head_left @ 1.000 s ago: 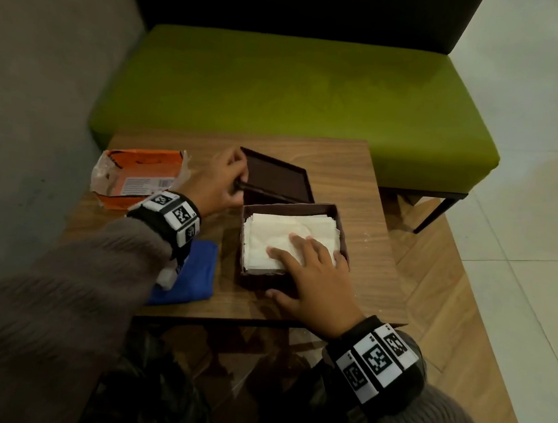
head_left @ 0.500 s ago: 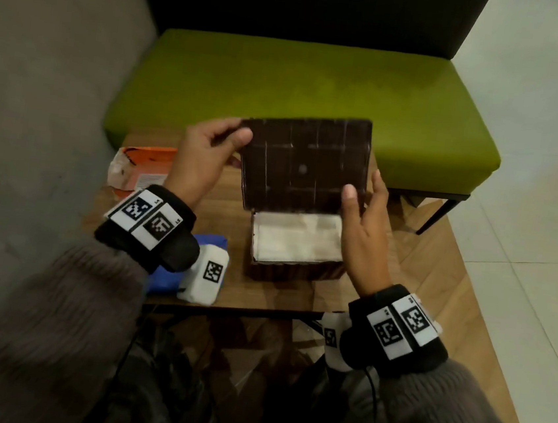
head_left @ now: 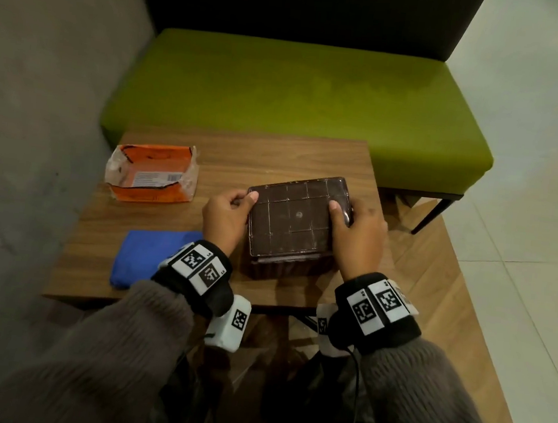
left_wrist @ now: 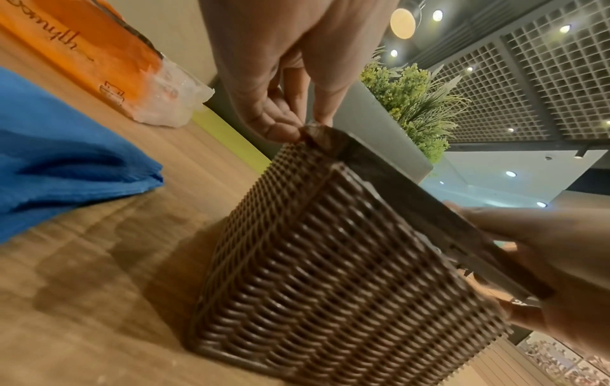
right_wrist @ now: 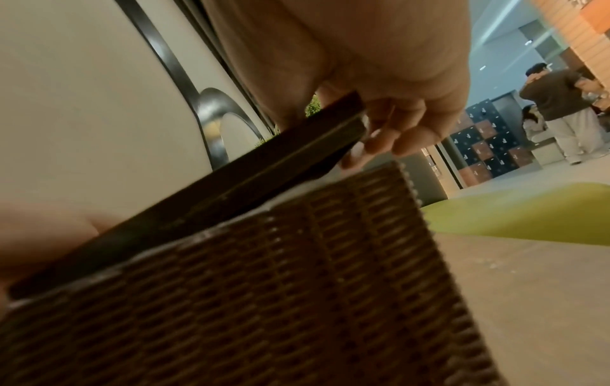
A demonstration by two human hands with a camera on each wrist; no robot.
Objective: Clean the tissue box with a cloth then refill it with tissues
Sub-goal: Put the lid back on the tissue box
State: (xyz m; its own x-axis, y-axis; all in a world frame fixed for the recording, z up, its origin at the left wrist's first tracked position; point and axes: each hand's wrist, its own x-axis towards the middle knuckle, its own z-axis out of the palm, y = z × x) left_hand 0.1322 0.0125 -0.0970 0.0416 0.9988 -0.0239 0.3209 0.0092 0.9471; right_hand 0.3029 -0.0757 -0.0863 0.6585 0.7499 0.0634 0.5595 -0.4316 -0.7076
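Observation:
The brown woven tissue box stands on the small wooden table. Its dark flat lid lies over the top, tilted a little, with a gap at the right end in the right wrist view. My left hand pinches the lid's left edge. My right hand grips the right edge, thumb on top. The tissues inside are hidden except a thin white strip under the lid. The blue cloth lies folded left of the box.
An opened orange tissue pack sits at the table's back left. A green bench stands behind the table, a grey wall to the left. People stand far off in the right wrist view.
The lid was picked up from behind the box, held upright above it by both hands, and now it is lowered flat over the tissues. My right hand left the tissues and took the lid.

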